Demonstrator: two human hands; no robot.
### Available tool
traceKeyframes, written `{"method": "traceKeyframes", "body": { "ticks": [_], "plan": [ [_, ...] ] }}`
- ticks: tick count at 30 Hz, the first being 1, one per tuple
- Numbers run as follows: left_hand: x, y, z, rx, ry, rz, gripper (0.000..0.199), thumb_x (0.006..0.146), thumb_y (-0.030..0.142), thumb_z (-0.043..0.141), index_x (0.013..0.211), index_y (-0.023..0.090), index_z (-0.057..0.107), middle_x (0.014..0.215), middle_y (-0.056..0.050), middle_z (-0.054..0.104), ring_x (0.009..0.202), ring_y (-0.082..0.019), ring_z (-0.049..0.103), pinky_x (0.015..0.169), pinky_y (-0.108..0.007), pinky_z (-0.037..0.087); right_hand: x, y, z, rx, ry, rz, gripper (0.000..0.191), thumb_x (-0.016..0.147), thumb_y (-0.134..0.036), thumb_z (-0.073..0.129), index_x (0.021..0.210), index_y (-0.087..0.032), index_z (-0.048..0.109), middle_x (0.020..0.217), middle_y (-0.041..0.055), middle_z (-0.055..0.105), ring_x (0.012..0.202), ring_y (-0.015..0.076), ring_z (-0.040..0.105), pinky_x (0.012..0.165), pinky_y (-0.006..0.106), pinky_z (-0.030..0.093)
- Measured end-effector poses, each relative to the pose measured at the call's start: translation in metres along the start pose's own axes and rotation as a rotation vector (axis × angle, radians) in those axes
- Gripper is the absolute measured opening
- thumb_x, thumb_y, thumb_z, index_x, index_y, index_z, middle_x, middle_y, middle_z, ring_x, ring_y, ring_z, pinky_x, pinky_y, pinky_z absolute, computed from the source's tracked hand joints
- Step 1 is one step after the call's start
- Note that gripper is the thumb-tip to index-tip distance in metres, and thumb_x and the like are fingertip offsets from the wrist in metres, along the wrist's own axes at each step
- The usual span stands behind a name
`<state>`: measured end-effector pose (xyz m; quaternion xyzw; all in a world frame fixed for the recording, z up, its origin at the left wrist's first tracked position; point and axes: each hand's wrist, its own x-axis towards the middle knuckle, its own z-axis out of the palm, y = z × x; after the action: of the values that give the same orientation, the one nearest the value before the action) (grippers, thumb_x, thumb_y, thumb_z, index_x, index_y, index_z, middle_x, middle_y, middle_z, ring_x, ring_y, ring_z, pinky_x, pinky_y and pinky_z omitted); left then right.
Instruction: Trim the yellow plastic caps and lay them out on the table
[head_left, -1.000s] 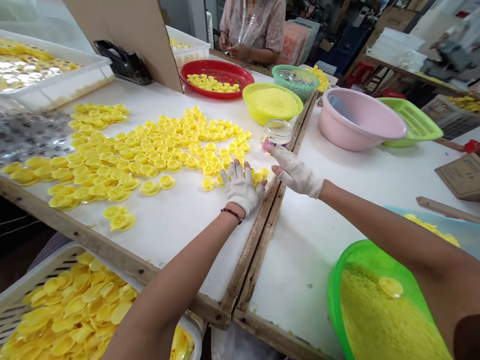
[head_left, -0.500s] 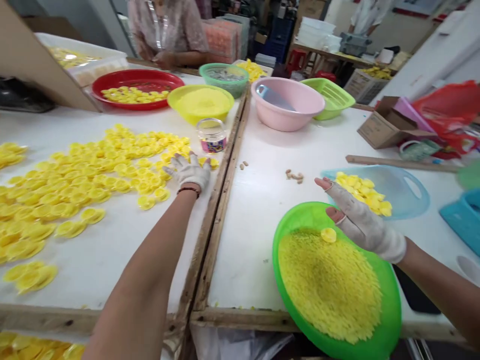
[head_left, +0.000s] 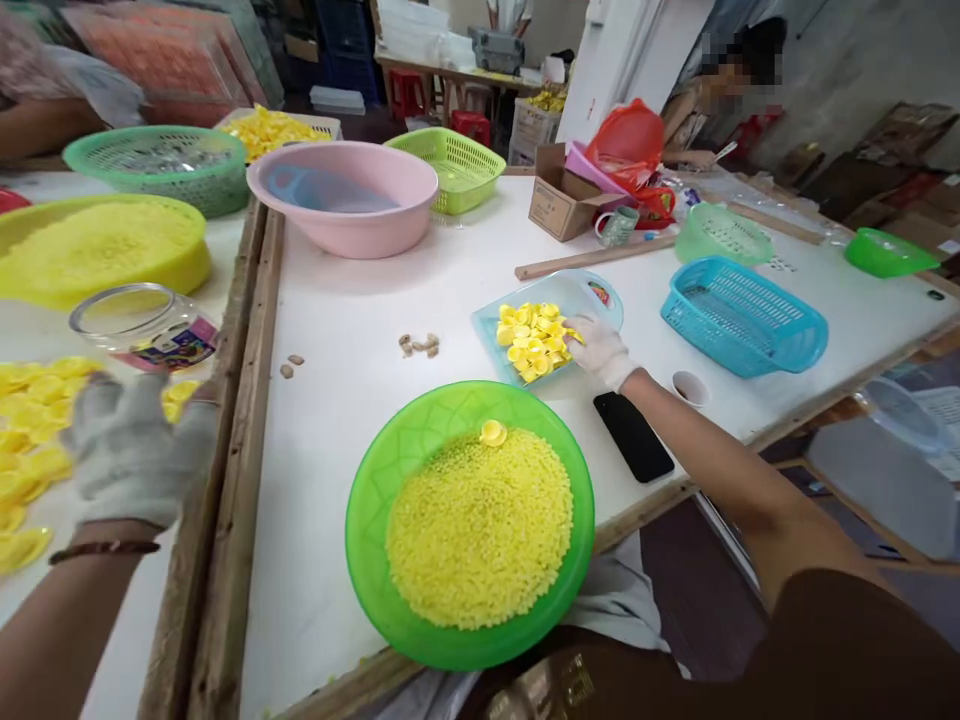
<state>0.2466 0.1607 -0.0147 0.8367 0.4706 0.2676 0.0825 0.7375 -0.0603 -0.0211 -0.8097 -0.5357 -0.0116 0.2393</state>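
My left hand (head_left: pixel 139 450), in a fingerless-tipped white glove, lies with fingers spread at the edge of a scatter of small round yellow plastic cups (head_left: pixel 34 405). Just beyond it stands a clear jar (head_left: pixel 150 325) with a printed label. My right hand (head_left: pixel 598 352), gloved alike, is at a light-blue tray (head_left: pixel 600 290); its bent fingertips close on the edge of a heap of yellow cups (head_left: pixel 532 340). In front of me a green bowl (head_left: pixel 375 520) holds yellow granules (head_left: pixel 480 530), with a single yellow cup (head_left: pixel 493 433) on them.
A wooden strip (head_left: pixel 244 450) divides the white tabletop. A black phone (head_left: pixel 634 437) and small white cup (head_left: pixel 688 388) lie near my right forearm. Farther off are a pink basin (head_left: pixel 345 215), a blue basket (head_left: pixel 742 320), a cardboard box (head_left: pixel 562 200) and peanuts (head_left: pixel 420 346).
The view has swung right. My right hand has moved from above the green bowl to the heap on the light-blue tray. My left hand stays by the scattered cups near the jar.
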Motion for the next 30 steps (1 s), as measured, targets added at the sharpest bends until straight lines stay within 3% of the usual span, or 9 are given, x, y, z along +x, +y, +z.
{"method": "traceKeyframes", "body": {
  "ticks": [3,7,9,13,18,21,23,26,30],
  "plan": [
    [-0.049,0.070,0.008,-0.155,0.089,0.096,0.028,0.098,0.050,0.053,0.120,0.038,0.065,0.147,0.009,0.060,0.141,-0.032,0.053,0.119,-0.059,0.044,0.014,-0.026,0.005,0.066,-0.059,-0.081,0.026,0.094,-0.023,0.050,0.105,-0.015,0.073,0.113,0.0152,0.073,0.111,0.0292,0.064,0.105,0.046,0.049],
    [-0.103,0.150,0.026,-0.297,-0.134,0.231,0.021,0.100,0.034,0.054,0.105,0.024,0.072,0.122,-0.007,0.074,0.109,-0.026,0.073,0.099,-0.043,0.059,-0.008,-0.086,0.008,0.307,-0.279,-0.529,0.025,0.101,-0.027,0.049,0.101,-0.019,0.072,0.102,0.0071,0.074,0.099,0.0217,0.066,0.094,0.038,0.051],
    [-0.110,0.170,0.037,-0.256,-0.277,0.226,0.027,0.099,0.033,0.049,0.097,0.020,0.073,0.111,-0.012,0.076,0.097,-0.026,0.074,0.088,-0.041,0.060,-0.028,-0.113,0.011,0.160,-0.505,-0.698,0.022,0.099,-0.019,0.051,0.102,-0.017,0.072,0.104,0.0085,0.073,0.096,0.0213,0.066,0.085,0.035,0.051],
    [-0.099,0.182,0.058,-0.257,-0.432,0.048,0.030,0.096,0.035,0.049,0.094,0.017,0.073,0.097,-0.013,0.076,0.089,-0.028,0.073,0.085,-0.043,0.057,-0.061,-0.139,0.027,-0.316,-0.724,-0.637,0.032,0.091,-0.001,0.050,0.114,-0.013,0.068,0.116,0.0160,0.067,0.085,0.0218,0.068,0.065,0.033,0.048],
    [-0.094,0.185,0.064,-0.785,-0.607,-0.320,0.048,0.091,0.044,0.061,0.128,0.013,0.063,0.087,-0.007,0.074,0.076,-0.022,0.072,0.070,-0.034,0.057,-0.079,-0.140,0.044,-0.018,-0.613,-0.667,0.028,0.096,-0.011,0.057,0.124,-0.013,0.058,0.123,0.0151,0.063,0.108,0.0235,0.065,0.088,0.035,0.053],
    [-0.101,0.181,0.057,-0.709,-0.492,-0.260,0.033,0.089,0.042,0.064,0.106,0.014,0.071,0.088,-0.007,0.074,0.078,-0.020,0.069,0.070,-0.030,0.053,-0.086,-0.142,0.049,0.227,-0.562,-0.616,0.044,0.095,-0.017,0.063,0.137,-0.013,0.047,0.131,0.0151,0.062,0.115,0.0227,0.062,0.099,0.037,0.051],
    [-0.105,0.177,0.049,-0.527,-0.379,-0.196,0.028,0.089,0.042,0.064,0.097,0.016,0.072,0.090,-0.006,0.074,0.079,-0.020,0.067,0.071,-0.030,0.050,-0.092,-0.147,0.053,0.187,-0.620,-0.598,0.037,0.097,-0.019,0.062,0.132,-0.011,0.052,0.128,0.0171,0.064,0.112,0.0248,0.062,0.098,0.041,0.051],
    [-0.112,0.174,0.038,-0.448,-0.336,-0.186,0.029,0.092,0.043,0.060,0.093,0.018,0.073,0.084,-0.004,0.073,0.076,-0.020,0.066,0.070,-0.030,0.050,-0.106,-0.156,0.058,0.001,-0.758,-0.676,0.026,0.101,-0.033,0.059,0.115,-0.011,0.063,0.120,0.0178,0.066,0.105,0.0281,0.062,0.091,0.042,0.050],
    [-0.119,0.174,0.033,-0.530,-0.350,-0.238,0.029,0.093,0.042,0.056,0.091,0.018,0.073,0.081,-0.004,0.073,0.075,-0.020,0.067,0.069,-0.029,0.052,-0.123,-0.160,0.058,0.040,-0.908,-0.667,0.025,0.103,-0.038,0.053,0.099,-0.016,0.064,0.097,0.0097,0.070,0.080,0.0205,0.059,0.072,0.034,0.045]
  ]
}}
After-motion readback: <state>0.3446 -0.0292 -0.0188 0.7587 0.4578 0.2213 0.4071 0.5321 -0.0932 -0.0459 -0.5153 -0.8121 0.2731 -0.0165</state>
